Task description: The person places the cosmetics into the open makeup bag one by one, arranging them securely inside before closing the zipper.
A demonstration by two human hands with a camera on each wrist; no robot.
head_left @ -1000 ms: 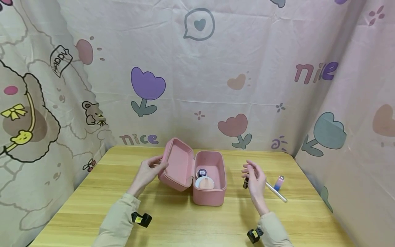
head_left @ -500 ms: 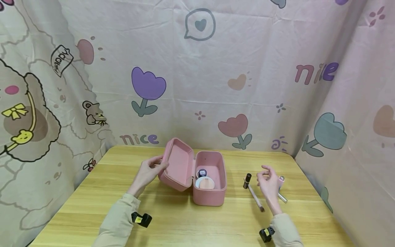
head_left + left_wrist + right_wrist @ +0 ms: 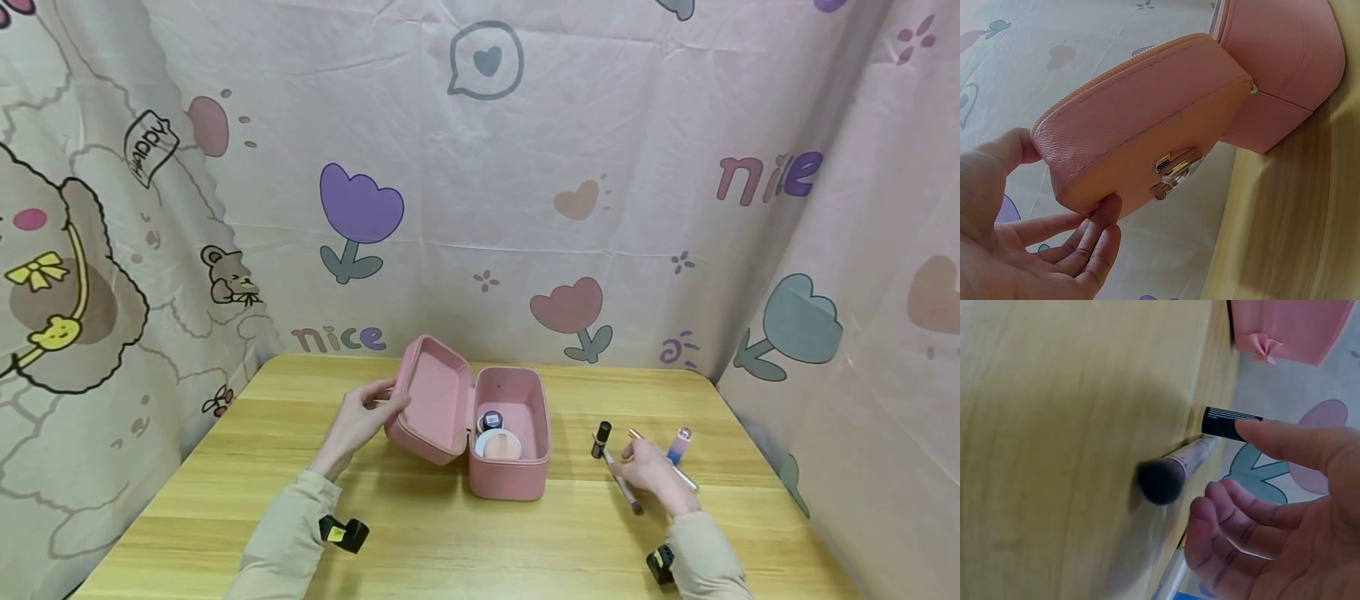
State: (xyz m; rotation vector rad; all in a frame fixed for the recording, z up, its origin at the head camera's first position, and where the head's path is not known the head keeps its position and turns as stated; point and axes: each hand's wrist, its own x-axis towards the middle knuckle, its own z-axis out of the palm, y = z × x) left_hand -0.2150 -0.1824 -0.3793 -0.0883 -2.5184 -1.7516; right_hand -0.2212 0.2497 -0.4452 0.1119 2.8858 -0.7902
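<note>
The right hand, raised beside the pink-and-blue bottle half a second ago, is now lowered over the brush; its thumb and fingers are held apart, and nothing is seen gripped between them. By this, the brush seems to be brought within reach, though it is not yet lifted. It is left lying on the table, its handle end near the black tube, while the slim silver stick is partly covered by the hand. Farther off, the pink box is kept open, its lid pinched, as before, by the left hand; a round white compact and a dark-lidded jar are contained inside.
</note>
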